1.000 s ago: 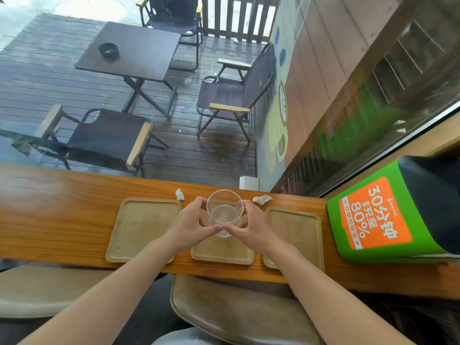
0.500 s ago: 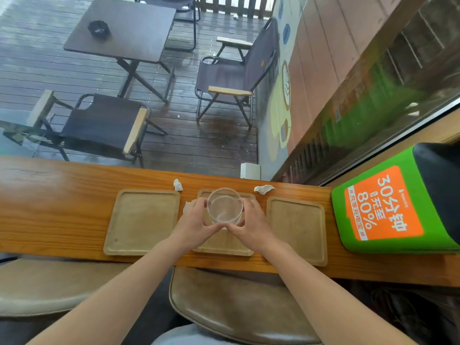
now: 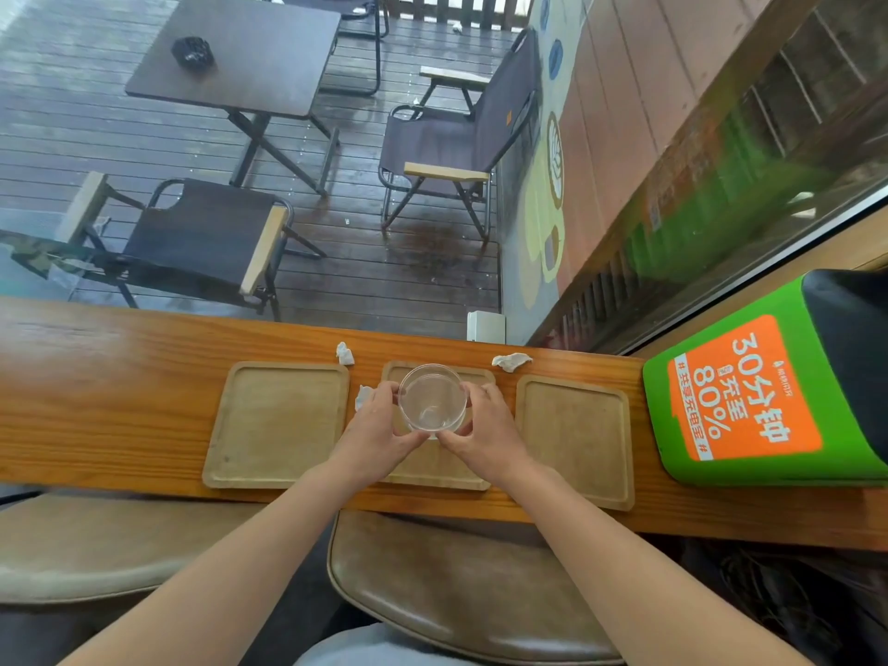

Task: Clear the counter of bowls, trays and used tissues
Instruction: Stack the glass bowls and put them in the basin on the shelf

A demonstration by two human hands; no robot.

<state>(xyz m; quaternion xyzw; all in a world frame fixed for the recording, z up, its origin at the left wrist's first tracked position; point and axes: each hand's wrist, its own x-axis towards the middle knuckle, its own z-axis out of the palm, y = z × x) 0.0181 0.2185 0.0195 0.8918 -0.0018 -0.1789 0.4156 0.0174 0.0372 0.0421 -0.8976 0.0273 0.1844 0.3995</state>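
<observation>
The clear glass bowl (image 3: 432, 400) sits dead centre, over the far half of the middle tray (image 3: 435, 466) — whether it rests on the wood or hangs just above it, I cannot tell. Both hands are wrapped round it: left hand (image 3: 379, 432) cupping the left wall, right hand (image 3: 485, 432) cupping the right, thumbs almost meeting at the near rim. A firm two-handed hold on the bowl.

Either side of that tray lie two more wooden ones — the left tray (image 3: 276, 425) and the right tray (image 3: 576, 437), the latter slightly skewed, all three bare. A crumpled tissue (image 3: 363, 396) peeks out just beside the left hand, between the left and middle trays. Another small wad (image 3: 344, 354) lies at the far edge beyond them, and a flatter scrap (image 3: 511, 361) lies past the right tray's far corner.

All of it rests on the long wooden counter (image 3: 96, 401). Well to the right, a green box with an orange label (image 3: 749, 401).
</observation>
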